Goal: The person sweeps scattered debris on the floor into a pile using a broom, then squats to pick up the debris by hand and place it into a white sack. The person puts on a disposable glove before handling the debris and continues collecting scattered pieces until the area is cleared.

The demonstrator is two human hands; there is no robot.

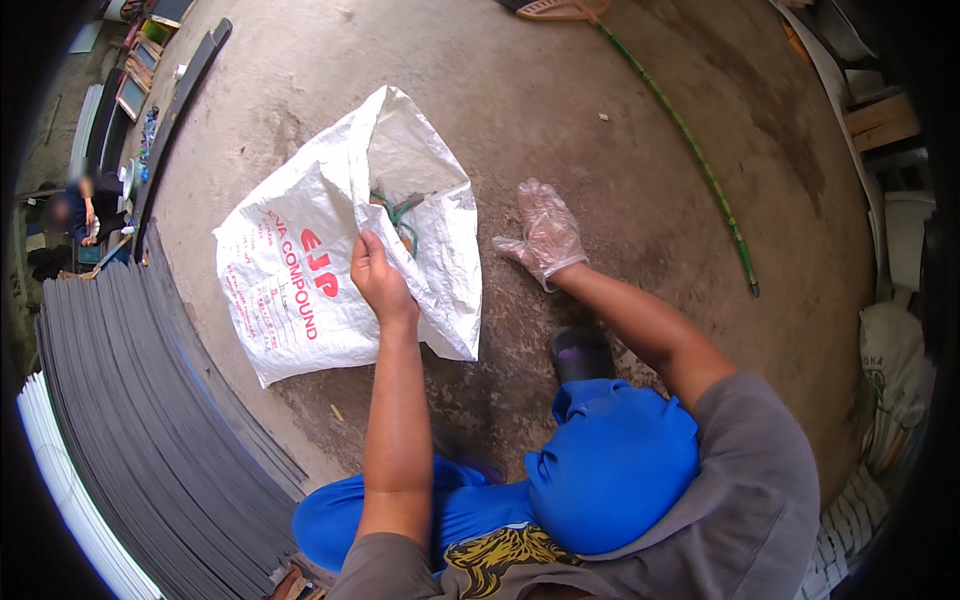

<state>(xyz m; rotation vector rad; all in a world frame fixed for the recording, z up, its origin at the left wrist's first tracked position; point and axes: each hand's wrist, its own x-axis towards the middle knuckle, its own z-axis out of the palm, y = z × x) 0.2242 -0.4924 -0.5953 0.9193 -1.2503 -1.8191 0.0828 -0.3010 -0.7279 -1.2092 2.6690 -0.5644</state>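
Observation:
My left hand (382, 280), bare, is closed on the near rim of a white woven sack (290, 220) with red print. The sack lies on the floor with its mouth held apart, facing right. Inside the mouth a green cord (402, 212) and some brownish bits show; the rest of the contents is hidden. To the right of the sack, my right hand (548, 235) wears a clear plastic glove. Its fingers are stretched out, the thumb points toward the sack, and nothing is in it. It is over the floor, apart from the sack.
A broom (560, 8) with a long green handle (690, 140) lies at the far right. Stacked dark grey sheets (150, 410) line the left side. Another person (88, 210) sits beyond them. A whitish sack (890, 350) stands at the right edge.

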